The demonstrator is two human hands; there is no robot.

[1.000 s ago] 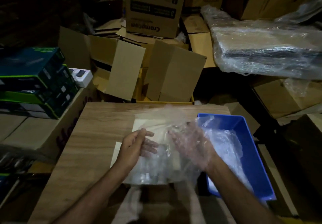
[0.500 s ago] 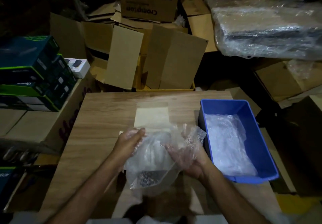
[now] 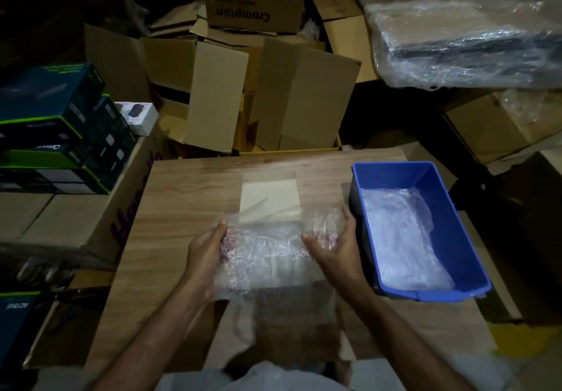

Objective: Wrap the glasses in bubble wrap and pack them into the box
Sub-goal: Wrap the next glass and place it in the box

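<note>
Holding a bubble wrap bundle [image 3: 267, 253] just above the wooden table [image 3: 188, 196], left hand [image 3: 205, 250] and right hand [image 3: 337, 246] curl their fingers round its two ends, glasses inside not discernible, blue box [image 3: 474, 238] lined with wrap just right.

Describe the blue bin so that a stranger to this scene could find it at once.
Start at the wooden table in front of the person. The blue bin stands at its right edge, just beside the right hand. It is the only blue plastic container among brown cardboard boxes, and crumpled bubble wrap lies inside it.
</note>
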